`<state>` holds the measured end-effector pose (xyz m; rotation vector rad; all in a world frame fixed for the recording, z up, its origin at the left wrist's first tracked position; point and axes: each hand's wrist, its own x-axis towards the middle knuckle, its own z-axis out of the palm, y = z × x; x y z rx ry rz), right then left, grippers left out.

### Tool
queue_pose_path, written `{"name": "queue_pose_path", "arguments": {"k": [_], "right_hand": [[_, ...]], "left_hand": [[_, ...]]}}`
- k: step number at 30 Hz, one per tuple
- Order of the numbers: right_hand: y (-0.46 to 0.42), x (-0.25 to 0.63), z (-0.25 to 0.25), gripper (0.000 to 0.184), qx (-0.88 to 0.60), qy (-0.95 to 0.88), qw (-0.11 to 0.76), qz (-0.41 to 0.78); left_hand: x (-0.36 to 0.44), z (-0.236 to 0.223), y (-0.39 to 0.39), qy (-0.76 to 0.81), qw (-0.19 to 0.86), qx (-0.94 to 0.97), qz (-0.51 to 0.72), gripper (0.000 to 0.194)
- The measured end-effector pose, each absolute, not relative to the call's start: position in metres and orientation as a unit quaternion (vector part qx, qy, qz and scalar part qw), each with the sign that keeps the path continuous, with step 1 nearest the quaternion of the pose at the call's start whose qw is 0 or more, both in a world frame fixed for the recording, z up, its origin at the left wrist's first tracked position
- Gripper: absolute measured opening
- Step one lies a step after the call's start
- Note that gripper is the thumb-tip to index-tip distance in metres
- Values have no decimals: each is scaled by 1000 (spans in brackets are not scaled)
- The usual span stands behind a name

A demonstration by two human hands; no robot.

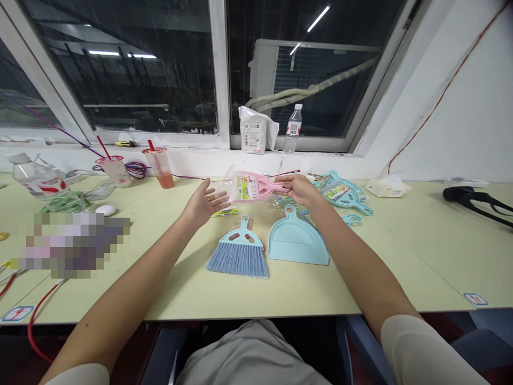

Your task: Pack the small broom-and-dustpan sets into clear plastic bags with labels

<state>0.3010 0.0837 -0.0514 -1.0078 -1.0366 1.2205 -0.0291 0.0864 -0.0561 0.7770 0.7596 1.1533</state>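
Note:
A pink dustpan and brush set [256,187] in a clear wrapper, with a yellow-green label, is held sideways above the table's far side. My right hand [297,190] grips it by the handle end. At its left end my left hand [204,203] is spread, fingers apart, close to the wrapper; whether they touch I cannot tell. Nearer to me lies a blue hand brush [241,248], bristles towards me, with a pinkish handle partly hidden under it. Beside it on the right rests a light blue dustpan [298,240], partly covered by my right forearm.
More wrapped blue sets [342,192] are heaped behind my right arm. Drink cups [160,168], a large bottle [40,179] and red cables stand or lie to the left. A tissue pack [388,187] and a black strapped object [476,200] are on the right.

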Motion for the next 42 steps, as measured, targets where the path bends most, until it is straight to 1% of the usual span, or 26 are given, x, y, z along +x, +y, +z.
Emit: {"name": "queue_pose_path", "arguments": {"k": [2, 3, 4, 6, 8, 9, 10, 12, 14, 16, 17, 19, 20, 23, 24, 25, 26, 28, 30, 32, 37, 39, 42], "right_hand": [[85, 297, -53, 28, -416, -438, 604, 520], [85, 293, -54, 29, -408, -435, 613, 518], [84, 288, -55, 30, -402, -433, 620, 516], [81, 275, -57, 31, -397, -436, 619, 518], [76, 261, -58, 30, -399, -452, 596, 529], [73, 256, -56, 30, -403, -466, 576, 537], [69, 253, -54, 29, -408, -484, 551, 544], [63, 253, -46, 24, -431, -525, 488, 548], [58, 262, -36, 12, -470, -562, 447, 513], [57, 273, -27, 3, -511, -576, 464, 438], [56, 278, -24, 4, -520, -573, 486, 406], [55, 284, -23, 13, -515, -560, 511, 399], [55, 285, -25, 23, -503, -554, 505, 430], [52, 279, -35, 56, -450, -544, 439, 555], [52, 276, -40, 61, -432, -547, 418, 582], [52, 274, -44, 63, -418, -554, 402, 597], [53, 272, -49, 60, -410, -561, 390, 604], [58, 270, -56, 46, -406, -571, 382, 603], [64, 272, -62, 30, -409, -569, 395, 595], [70, 274, -65, 22, -412, -557, 422, 585], [73, 277, -63, 18, -432, -528, 460, 568], [71, 275, -61, 17, -437, -521, 474, 559], [68, 269, -60, 24, -446, -529, 483, 536]], "left_hand": [[-24, -54, 79, 312, 732, 343, 499, 63], [-20, -54, 76, 300, 737, 353, 493, 64], [-17, -55, 73, 291, 736, 368, 489, 61], [-10, -60, 70, 279, 714, 399, 503, 46], [-8, -66, 72, 285, 671, 407, 550, 29], [-8, -68, 75, 302, 645, 399, 577, 23], [-9, -70, 79, 327, 618, 387, 601, 23], [-13, -73, 86, 378, 580, 374, 617, 30], [-18, -72, 91, 396, 573, 394, 600, 31], [-21, -70, 91, 387, 586, 429, 569, 26], [-22, -68, 90, 381, 595, 444, 551, 25], [-22, -65, 85, 372, 614, 470, 514, 25], [-21, -64, 81, 367, 623, 482, 496, 26], [-16, -62, 71, 357, 643, 507, 449, 29], [-14, -62, 68, 356, 648, 512, 437, 29], [-12, -62, 66, 357, 652, 514, 427, 29], [-11, -62, 65, 358, 655, 516, 421, 28], [-10, -64, 64, 356, 656, 519, 417, 27], [-10, -65, 65, 348, 650, 526, 425, 26], [-11, -66, 67, 335, 642, 533, 437, 24], [-12, -66, 70, 315, 637, 542, 449, 17], [-11, -68, 71, 321, 637, 540, 447, 17], [-10, -72, 73, 331, 627, 534, 461, 19]]}}
